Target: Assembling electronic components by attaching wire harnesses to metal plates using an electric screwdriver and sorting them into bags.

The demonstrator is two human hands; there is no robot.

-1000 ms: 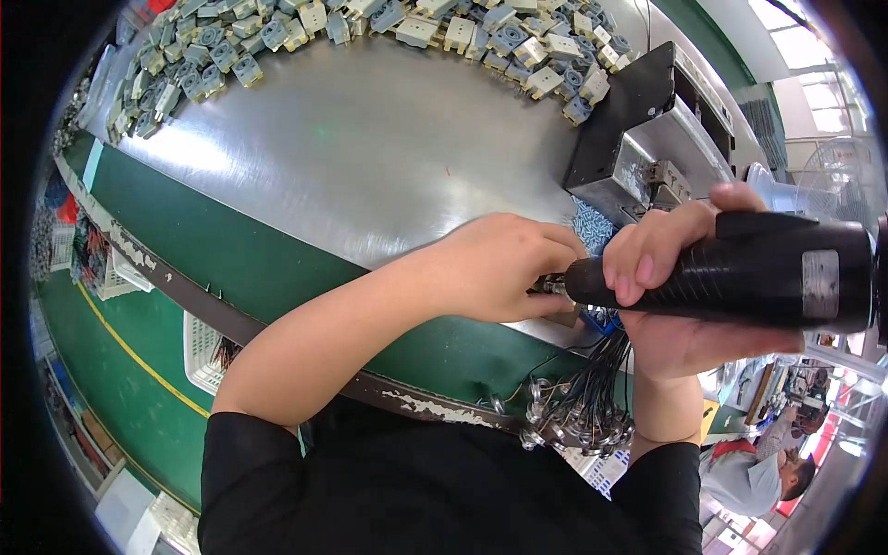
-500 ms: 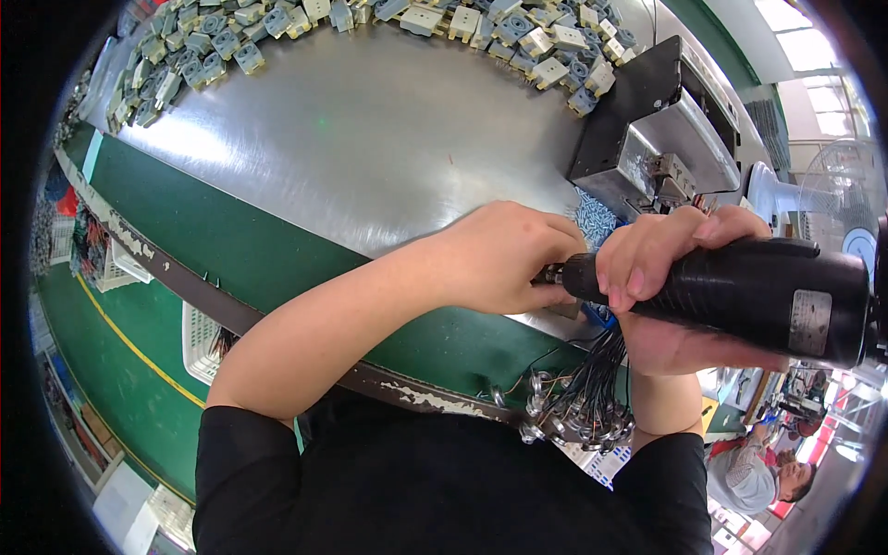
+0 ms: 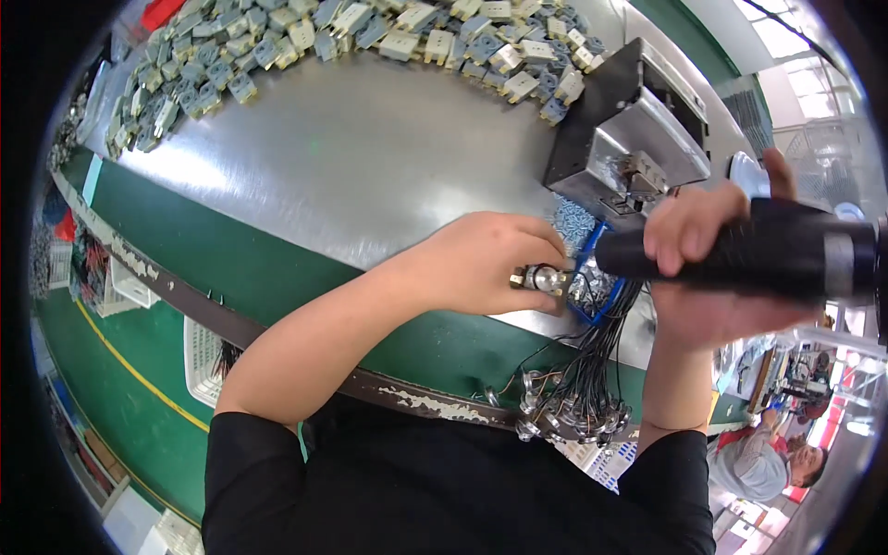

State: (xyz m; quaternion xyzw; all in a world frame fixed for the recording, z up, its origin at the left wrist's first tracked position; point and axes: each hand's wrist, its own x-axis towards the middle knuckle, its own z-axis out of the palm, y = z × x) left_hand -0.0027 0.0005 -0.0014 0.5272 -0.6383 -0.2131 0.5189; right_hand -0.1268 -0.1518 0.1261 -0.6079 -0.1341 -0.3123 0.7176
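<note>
My left hand (image 3: pixel 486 259), its fingers curled, grips a small part with a round metal piece and brass-coloured terminals (image 3: pixel 541 278) over the near edge of the metal work surface. My right hand (image 3: pixel 694 231), blurred, is wrapped round a black electric screwdriver (image 3: pixel 777 252). The driver's nose end points left toward the held part, with a gap between them. Below that gap lies a blue tray (image 3: pixel 599 310) of small metal pieces. A bundle of black wires (image 3: pixel 610 351) runs from beside the tray to several round metal pieces (image 3: pixel 564 412) at the table's near edge.
A black and silver metal box (image 3: pixel 615 129) stands at the right, with loose screws (image 3: pixel 572 222) beside it. Several grey and cream switch-like parts (image 3: pixel 398 44) are heaped along the far side. A white basket (image 3: pixel 199 356) is at the left; another person (image 3: pixel 754 462) sits at lower right.
The screwdriver has moved up and right, away from the part in my left hand. The part's metal face and the blue tray now show. My left hand still grips the part.
</note>
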